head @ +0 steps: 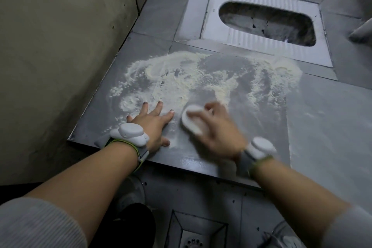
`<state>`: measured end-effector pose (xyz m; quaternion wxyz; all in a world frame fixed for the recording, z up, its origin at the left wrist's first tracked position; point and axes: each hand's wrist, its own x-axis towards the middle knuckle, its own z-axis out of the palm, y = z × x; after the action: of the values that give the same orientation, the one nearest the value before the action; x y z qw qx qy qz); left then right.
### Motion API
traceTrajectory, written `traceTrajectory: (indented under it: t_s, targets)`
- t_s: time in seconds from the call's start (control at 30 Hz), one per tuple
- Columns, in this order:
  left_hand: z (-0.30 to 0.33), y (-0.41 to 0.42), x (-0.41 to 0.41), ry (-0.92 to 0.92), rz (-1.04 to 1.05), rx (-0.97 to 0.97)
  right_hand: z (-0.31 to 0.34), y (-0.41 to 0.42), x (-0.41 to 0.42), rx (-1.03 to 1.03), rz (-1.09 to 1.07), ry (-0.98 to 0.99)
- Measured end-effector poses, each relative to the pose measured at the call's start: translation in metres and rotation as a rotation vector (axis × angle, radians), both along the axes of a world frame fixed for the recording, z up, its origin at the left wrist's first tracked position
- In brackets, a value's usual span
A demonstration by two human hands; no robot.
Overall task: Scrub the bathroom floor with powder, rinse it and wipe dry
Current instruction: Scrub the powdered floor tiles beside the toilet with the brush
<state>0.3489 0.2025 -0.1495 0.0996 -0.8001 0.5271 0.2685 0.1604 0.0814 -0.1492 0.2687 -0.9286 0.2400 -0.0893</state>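
I see the raised grey tiled floor step (261, 137) filling the middle of the frame, with a wide smear of pale yellowish-white powder (181, 78) spread across it from centre left to centre right. Above it, in the upper right of the frame, sits the grey squat toilet pan (267, 22) set into the tiles. A beige wall (60, 36) takes up the upper left and runs down along the step's left edge. At the bottom centre, on the lower floor level, is a square floor drain (193, 241), and a dark rounded shape beside it at lower left that I cannot identify. Nothing lies between my hands and the powder.

My left hand (155, 125) is flat on the step at centre left, fingers spread and open, palm down at the powder's near edge. My right hand (217, 133) is just beside it at centre, blurred, closed around a white oval scrubbing pad (191, 119) pressed onto the step at the lower edge of the powder. Both wrists carry 1 white band-mounted device each, and both forearms reach up from the lower corners, sleeves pushed back.
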Motion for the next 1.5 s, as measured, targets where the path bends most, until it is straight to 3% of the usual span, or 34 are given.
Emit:
traceTrajectory:
  t_s: [0.1, 0.17, 0.3, 0.33, 0.37, 0.47, 0.53, 0.63, 0.67, 0.77, 0.83, 0.93, 1.0, 1.1, 1.17, 1.27, 1.4, 1.43, 1.5]
  targets:
    - [0.0, 0.0, 0.0, 0.001, -0.008, 0.005, -0.008, 0.04, -0.032, -0.006, 0.281, 0.059]
    - [0.001, -0.001, 0.0, 0.004, -0.002, 0.009, -0.014, 0.028, -0.035, -0.055, 0.242, 0.042]
    - [0.001, 0.0, 0.0, 0.008, 0.006, 0.009, -0.012, -0.026, -0.024, -0.074, -0.405, 0.073]
    - [0.001, 0.0, 0.0, 0.009, 0.007, 0.007, -0.009, -0.027, -0.024, -0.042, -0.459, 0.072]
    - [0.001, -0.001, 0.0, 0.005, 0.005, 0.007, -0.005, -0.019, -0.026, -0.007, -0.402, 0.04]
    - [0.001, -0.001, -0.003, -0.009, 0.008, 0.012, -0.006, 0.028, -0.044, 0.017, 0.135, 0.015]
    - [0.0, -0.002, -0.002, -0.004, 0.016, 0.004, -0.014, 0.019, -0.045, -0.035, 0.227, 0.043]
    - [0.003, -0.001, -0.001, 0.007, 0.028, -0.009, -0.015, -0.036, -0.013, -0.069, -0.324, 0.056]
    - [0.003, -0.001, 0.0, 0.009, 0.027, -0.008, -0.012, -0.048, -0.002, -0.068, -0.405, 0.075]
    - [0.004, -0.004, 0.0, 0.011, 0.006, 0.033, -0.008, -0.02, 0.013, -0.043, -0.077, 0.023]
    - [0.009, -0.013, 0.001, 0.025, 0.016, -0.054, -0.011, 0.007, 0.011, -0.05, 0.147, 0.023]
    - [0.015, -0.033, 0.005, 0.012, 0.083, -0.218, -0.02, -0.02, 0.014, -0.101, 0.167, 0.013]
    - [0.012, -0.044, 0.003, 0.017, 0.105, -0.184, -0.029, -0.062, 0.017, -0.162, 0.055, -0.034]
    - [0.003, -0.05, -0.004, 0.038, 0.111, -0.095, -0.028, -0.136, 0.014, -0.202, -0.518, 0.032]
    - [-0.003, -0.053, -0.006, 0.012, 0.098, -0.082, -0.026, -0.157, 0.006, -0.161, -0.663, 0.102]
    - [-0.005, -0.052, -0.005, 0.009, 0.106, -0.08, -0.021, -0.126, -0.011, -0.076, -0.325, -0.028]
    - [-0.003, -0.053, -0.005, 0.005, 0.112, -0.074, -0.021, -0.074, -0.044, -0.041, 0.124, 0.029]
    - [-0.002, -0.054, -0.005, 0.006, 0.115, -0.074, -0.022, -0.082, -0.047, -0.067, 0.136, 0.025]
    - [-0.002, -0.053, -0.005, 0.005, 0.125, -0.075, -0.026, -0.115, -0.045, -0.109, -0.082, -0.003]
